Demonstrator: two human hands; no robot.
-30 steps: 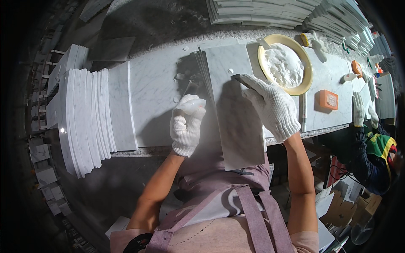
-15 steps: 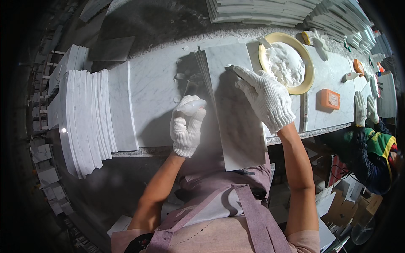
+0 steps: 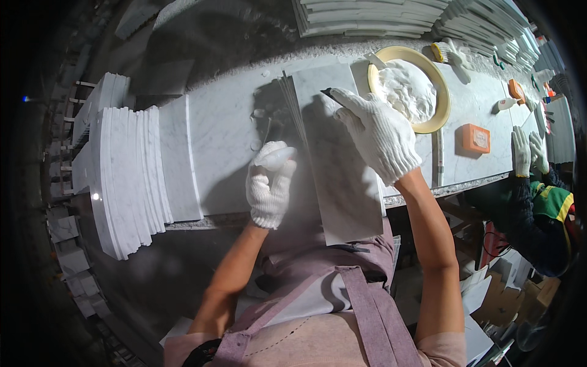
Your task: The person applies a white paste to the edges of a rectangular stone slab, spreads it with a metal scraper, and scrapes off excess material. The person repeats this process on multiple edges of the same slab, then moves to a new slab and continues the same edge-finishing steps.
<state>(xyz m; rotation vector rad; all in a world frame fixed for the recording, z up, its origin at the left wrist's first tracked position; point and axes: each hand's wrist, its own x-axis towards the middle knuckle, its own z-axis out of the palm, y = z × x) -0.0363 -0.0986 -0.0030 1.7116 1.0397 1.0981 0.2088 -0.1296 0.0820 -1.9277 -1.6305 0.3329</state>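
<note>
My left hand point(image 3: 269, 196), in a white knit glove, is closed around a whitish, translucent, rounded object point(image 3: 275, 158). My right hand point(image 3: 384, 131), gloved the same way, is over the top face of a grey-veined white marble tile point(image 3: 350, 189). A small dark pointed tip point(image 3: 328, 93) shows at its fingertips; what it belongs to is hidden. This tile lies on several others whose edges point(image 3: 295, 110) fan out at the left, and its near end juts past the bench edge toward my apron.
A yellow-rimmed bowl point(image 3: 444, 101) of white paste stands beyond my right hand. An orange box point(image 3: 476, 139) and a small white bottle point(image 3: 506, 104) lie further right, near a co-worker's gloved hands point(image 3: 521, 153). Upright tiles point(image 3: 131, 177) line the left; more are stacked point(image 3: 373, 18) at the back.
The dark tip now shows at my right fingertips, where a paler tip showed before. My right hand has shifted slightly left and away from me; the whole view has moved a little.
</note>
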